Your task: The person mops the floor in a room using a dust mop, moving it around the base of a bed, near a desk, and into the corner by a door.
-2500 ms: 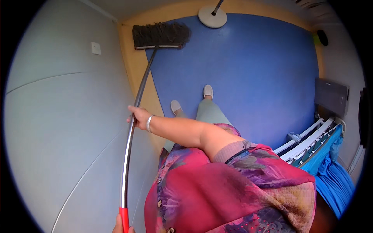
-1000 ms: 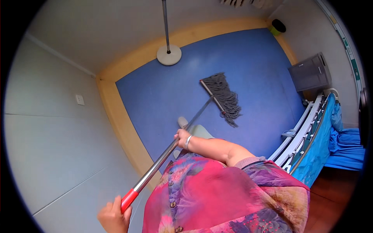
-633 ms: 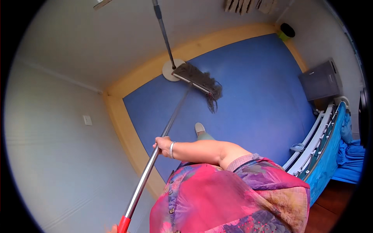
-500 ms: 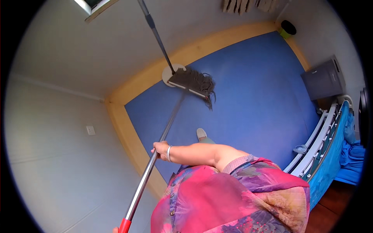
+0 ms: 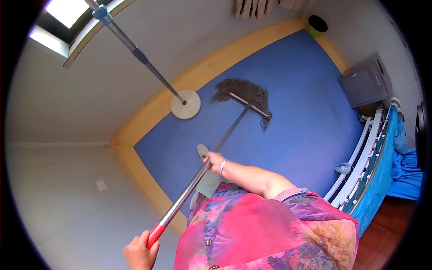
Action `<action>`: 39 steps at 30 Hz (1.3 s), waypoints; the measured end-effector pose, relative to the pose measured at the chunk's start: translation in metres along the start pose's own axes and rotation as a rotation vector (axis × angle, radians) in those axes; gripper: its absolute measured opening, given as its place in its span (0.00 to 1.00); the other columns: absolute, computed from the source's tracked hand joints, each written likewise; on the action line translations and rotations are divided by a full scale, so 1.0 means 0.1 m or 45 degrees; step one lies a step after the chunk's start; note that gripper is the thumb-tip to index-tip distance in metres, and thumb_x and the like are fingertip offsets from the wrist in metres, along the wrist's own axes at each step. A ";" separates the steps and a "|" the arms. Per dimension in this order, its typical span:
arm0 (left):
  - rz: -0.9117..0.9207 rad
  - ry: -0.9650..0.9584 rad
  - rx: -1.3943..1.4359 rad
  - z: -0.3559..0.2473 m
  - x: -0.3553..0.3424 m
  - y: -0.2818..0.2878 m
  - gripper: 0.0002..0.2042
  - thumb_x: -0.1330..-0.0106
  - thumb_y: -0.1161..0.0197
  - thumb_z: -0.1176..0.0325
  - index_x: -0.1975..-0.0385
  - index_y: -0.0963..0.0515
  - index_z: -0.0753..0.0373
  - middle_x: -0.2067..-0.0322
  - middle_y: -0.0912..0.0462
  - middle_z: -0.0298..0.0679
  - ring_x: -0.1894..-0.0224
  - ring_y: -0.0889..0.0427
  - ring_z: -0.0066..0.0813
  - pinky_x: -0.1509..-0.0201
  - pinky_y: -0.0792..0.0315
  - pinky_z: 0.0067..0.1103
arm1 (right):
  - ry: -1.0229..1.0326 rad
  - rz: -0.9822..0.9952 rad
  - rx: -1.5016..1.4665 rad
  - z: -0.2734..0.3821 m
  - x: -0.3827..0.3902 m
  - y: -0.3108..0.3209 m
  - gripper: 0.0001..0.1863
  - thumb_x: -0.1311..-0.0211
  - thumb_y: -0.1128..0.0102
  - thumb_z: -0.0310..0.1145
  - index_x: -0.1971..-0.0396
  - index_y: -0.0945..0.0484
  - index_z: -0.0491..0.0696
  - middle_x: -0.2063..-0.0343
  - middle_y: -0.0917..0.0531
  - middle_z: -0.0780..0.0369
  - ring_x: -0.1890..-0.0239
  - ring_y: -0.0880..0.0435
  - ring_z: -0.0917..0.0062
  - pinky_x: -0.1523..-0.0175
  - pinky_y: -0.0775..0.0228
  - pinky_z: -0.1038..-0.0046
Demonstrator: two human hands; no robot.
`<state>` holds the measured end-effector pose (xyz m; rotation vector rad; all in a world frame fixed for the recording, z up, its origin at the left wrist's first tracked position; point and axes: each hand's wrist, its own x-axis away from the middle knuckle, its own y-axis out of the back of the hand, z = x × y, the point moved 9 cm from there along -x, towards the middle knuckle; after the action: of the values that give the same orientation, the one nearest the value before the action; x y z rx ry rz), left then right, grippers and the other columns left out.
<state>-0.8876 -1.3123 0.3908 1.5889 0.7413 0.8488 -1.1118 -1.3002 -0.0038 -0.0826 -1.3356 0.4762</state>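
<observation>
I hold a long metal mop handle (image 5: pixel 227 137) with a red grip at its near end. My right hand (image 5: pixel 213 159), with a bracelet at the wrist, grips the shaft at its middle. My left hand (image 5: pixel 139 253) closes on the red end near the lower edge. The dark stringy mop head (image 5: pixel 245 93) lies on the blue floor (image 5: pixel 297 90), close to the yellow border strip. One of my shoes (image 5: pixel 203 150) shows just beside my right hand.
A pole on a round white base (image 5: pixel 185 104) stands at the floor's edge by the wall. A grey cabinet (image 5: pixel 365 82) is at the right, a white-railed bed with blue sheet (image 5: pixel 380 157) beside me, and a small dark bin (image 5: pixel 318 23) in the far corner.
The mop head has swept across the blue floor, out to the right, then back toward the round pole base, and now lies just right of it. Both hands stay on the handle.
</observation>
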 end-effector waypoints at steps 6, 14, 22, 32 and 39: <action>-0.078 -0.274 -0.018 -0.13 -0.68 -0.66 0.16 0.69 0.38 0.64 0.76 0.30 0.57 0.89 0.34 0.34 0.87 0.32 0.31 0.85 0.39 0.22 | 0.177 -0.379 -0.188 0.47 -0.65 0.40 0.02 0.57 0.60 0.23 0.82 0.40 0.45 0.89 0.38 0.63 0.92 0.40 0.81 0.86 0.42 0.79; -0.018 0.038 -0.058 0.22 -0.07 -0.19 0.17 0.71 0.38 0.69 0.75 0.29 0.57 0.88 0.32 0.39 0.85 0.32 0.35 0.81 0.37 0.23 | 0.082 -0.148 0.133 -0.33 -0.27 -0.33 0.02 0.59 0.59 0.22 0.81 0.39 0.44 0.88 0.36 0.62 0.87 0.35 0.77 0.84 0.40 0.74; 0.309 0.249 0.014 0.35 0.20 0.10 0.14 0.58 0.44 0.67 0.68 0.30 0.57 0.80 0.28 0.43 0.78 0.29 0.38 0.75 0.35 0.24 | -0.232 0.059 0.347 -0.97 0.18 -0.59 0.04 0.58 0.56 0.25 0.78 0.38 0.44 0.87 0.33 0.63 0.86 0.31 0.77 0.80 0.34 0.70; 0.093 0.050 0.084 0.10 -0.20 -0.29 0.15 0.64 0.42 0.68 0.70 0.29 0.57 0.84 0.30 0.43 0.81 0.30 0.38 0.78 0.36 0.25 | 0.054 -0.047 0.148 -0.23 -0.21 -0.32 0.05 0.60 0.56 0.21 0.79 0.39 0.40 0.87 0.33 0.60 0.87 0.32 0.76 0.85 0.35 0.72; 0.030 0.026 0.110 -0.07 -0.35 -0.58 0.16 0.68 0.40 0.70 0.73 0.28 0.60 0.87 0.31 0.41 0.84 0.31 0.36 0.80 0.36 0.23 | 0.197 -0.099 0.059 0.20 -0.40 -0.02 0.04 0.61 0.56 0.23 0.81 0.37 0.39 0.87 0.33 0.59 0.87 0.32 0.74 0.85 0.37 0.71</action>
<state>-0.9135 -1.3282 0.3297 1.6704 0.7843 0.8608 -1.1365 -1.3209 -0.0345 -0.0284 -1.1710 0.4259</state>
